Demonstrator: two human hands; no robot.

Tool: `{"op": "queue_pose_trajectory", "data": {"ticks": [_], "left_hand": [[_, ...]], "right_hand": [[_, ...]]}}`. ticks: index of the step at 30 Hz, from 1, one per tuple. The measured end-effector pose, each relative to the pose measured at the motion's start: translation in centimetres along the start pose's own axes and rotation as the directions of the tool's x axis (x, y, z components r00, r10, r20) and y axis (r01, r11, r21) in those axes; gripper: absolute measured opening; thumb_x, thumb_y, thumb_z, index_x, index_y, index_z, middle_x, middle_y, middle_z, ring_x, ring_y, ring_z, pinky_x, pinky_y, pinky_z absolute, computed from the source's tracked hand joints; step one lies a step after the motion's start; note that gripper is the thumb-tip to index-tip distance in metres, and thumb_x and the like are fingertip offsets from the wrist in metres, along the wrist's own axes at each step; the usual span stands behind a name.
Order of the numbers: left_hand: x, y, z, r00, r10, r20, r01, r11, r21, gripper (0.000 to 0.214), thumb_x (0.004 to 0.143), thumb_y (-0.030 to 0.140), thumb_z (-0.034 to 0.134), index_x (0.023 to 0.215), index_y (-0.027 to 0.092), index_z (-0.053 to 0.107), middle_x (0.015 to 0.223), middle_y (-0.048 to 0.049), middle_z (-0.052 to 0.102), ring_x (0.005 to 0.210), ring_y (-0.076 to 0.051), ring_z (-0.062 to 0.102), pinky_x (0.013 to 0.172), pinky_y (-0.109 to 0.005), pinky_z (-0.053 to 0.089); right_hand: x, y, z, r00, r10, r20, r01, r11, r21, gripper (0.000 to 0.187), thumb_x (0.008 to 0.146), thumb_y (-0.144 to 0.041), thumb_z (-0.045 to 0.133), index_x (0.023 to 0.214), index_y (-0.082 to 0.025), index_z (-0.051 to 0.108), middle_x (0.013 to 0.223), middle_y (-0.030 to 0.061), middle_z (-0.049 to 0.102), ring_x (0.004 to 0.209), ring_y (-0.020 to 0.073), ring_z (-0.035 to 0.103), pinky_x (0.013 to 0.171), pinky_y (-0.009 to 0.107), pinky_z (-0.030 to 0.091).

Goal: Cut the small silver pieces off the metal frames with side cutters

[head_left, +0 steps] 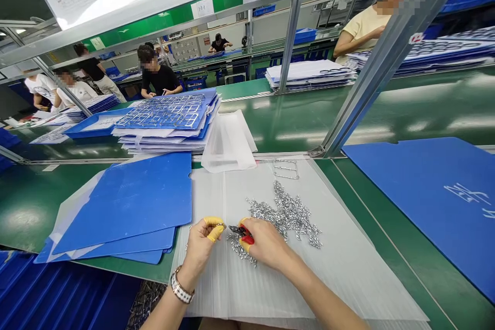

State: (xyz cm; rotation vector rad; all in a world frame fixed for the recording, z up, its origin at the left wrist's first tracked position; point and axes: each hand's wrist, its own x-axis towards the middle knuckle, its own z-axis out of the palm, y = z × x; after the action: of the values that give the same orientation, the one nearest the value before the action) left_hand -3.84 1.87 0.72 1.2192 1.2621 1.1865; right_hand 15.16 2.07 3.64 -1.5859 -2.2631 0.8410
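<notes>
Head view, looking down at a green workbench (23, 211). Left hand (199, 247) and right hand (263, 242) are close together but just apart, over a white corrugated plastic sheet (340, 278). Right hand is clamped on red-handled side cutters (247, 240), tips pointing toward the left hand. Left thumb and finger are pinched together, with yellow finger cots (214, 233) on them; whatever sits in the pinch is too small to tell. Metal bracelet watch (181, 286) on left wrist.

Loose heap of small stamped metal parts (284, 216) lies on the sheet just past the hands, with a smaller spill of parts (240, 250) under the cutters. Shiny, spiky shapes. They look light, stiff, sharp-edged and prone to tangling, so probably best pinched singly by an edge. Stamped metal frame (286, 168) lies at the sheet's far edge.

Stacked blue corrugated sheets (119, 206) to the left, another blue sheet (436, 201) to the right. Farther on: stacked blue trays of metal frames (166, 113), clear plastic sleeve (228, 144), co-worker in black (158, 75), co-worker in pale yellow (363, 28).
</notes>
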Motion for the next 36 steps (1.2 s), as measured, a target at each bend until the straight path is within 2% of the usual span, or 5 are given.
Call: {"op": "queue_pose_trajectory", "data": {"ticks": [12, 22, 31, 34, 36], "left_hand": [[-0.38, -0.32, -0.02, 0.982, 0.176, 0.065, -0.183, 0.975, 0.129, 0.013, 0.076, 0.027, 0.066, 0.081, 0.016, 0.069, 0.070, -0.0038, 0.066, 0.062, -0.014, 0.058, 0.062, -0.026, 0.048], [-0.49, -0.11, -0.23, 0.968, 0.232, 0.097, -0.247, 0.953, 0.178, 0.009, 0.077, 0.023, 0.064, 0.082, 0.018, 0.070, 0.068, -0.0024, 0.065, 0.064, -0.014, 0.059, 0.063, -0.026, 0.047], [-0.38, -0.43, 0.12, 0.992, 0.114, 0.061, -0.116, 0.993, 0.030, 0.009, 0.073, 0.024, 0.067, 0.078, 0.016, 0.069, 0.069, -0.0032, 0.067, 0.060, -0.013, 0.058, 0.061, -0.027, 0.048], [-0.08, -0.37, 0.47, 0.998, 0.055, 0.041, -0.053, 0.998, -0.033, 0.011, 0.072, 0.025, 0.068, 0.078, 0.016, 0.067, 0.070, -0.0031, 0.067, 0.055, -0.012, 0.057, 0.058, -0.026, 0.048], [0.07, -0.21, 0.66, 0.999, 0.019, 0.027, -0.017, 0.997, -0.071, 0.013, 0.072, 0.026, 0.069, 0.078, 0.016, 0.066, 0.072, -0.0030, 0.067, 0.054, -0.011, 0.057, 0.057, -0.026, 0.048]], "right_hand": [[-0.13, 0.03, -0.30, 1.000, 0.001, 0.014, -0.001, 1.000, -0.002, 0.001, 0.073, -0.020, 0.052, 0.072, -0.020, 0.051, 0.074, 0.0006, 0.060, 0.065, 0.0134, 0.053, 0.055, 0.023, 0.027], [-0.12, 0.32, 0.05, 0.999, -0.006, 0.033, 0.007, 1.000, -0.015, 0.005, 0.071, -0.017, 0.054, 0.070, -0.020, 0.050, 0.070, -0.0007, 0.057, 0.062, 0.0122, 0.049, 0.052, 0.023, 0.023], [-0.27, 0.59, -0.46, 0.998, 0.052, 0.021, -0.051, 0.998, -0.046, 0.006, 0.073, -0.016, 0.052, 0.068, -0.020, 0.052, 0.064, -0.0010, 0.057, 0.057, 0.0123, 0.050, 0.051, 0.024, 0.022], [-0.41, 0.94, -0.44, 0.996, 0.022, -0.091, -0.020, 1.000, 0.023, 0.007, 0.073, -0.017, 0.051, 0.078, -0.021, 0.054, 0.075, 0.0011, 0.061, 0.066, 0.0148, 0.055, 0.056, 0.024, 0.032], [-0.63, 0.95, -0.18, 0.974, -0.083, -0.209, 0.106, 0.989, 0.102, 0.018, 0.073, -0.015, 0.050, 0.089, -0.021, 0.054, 0.086, 0.0031, 0.064, 0.078, 0.0170, 0.058, 0.066, 0.026, 0.038]]}}
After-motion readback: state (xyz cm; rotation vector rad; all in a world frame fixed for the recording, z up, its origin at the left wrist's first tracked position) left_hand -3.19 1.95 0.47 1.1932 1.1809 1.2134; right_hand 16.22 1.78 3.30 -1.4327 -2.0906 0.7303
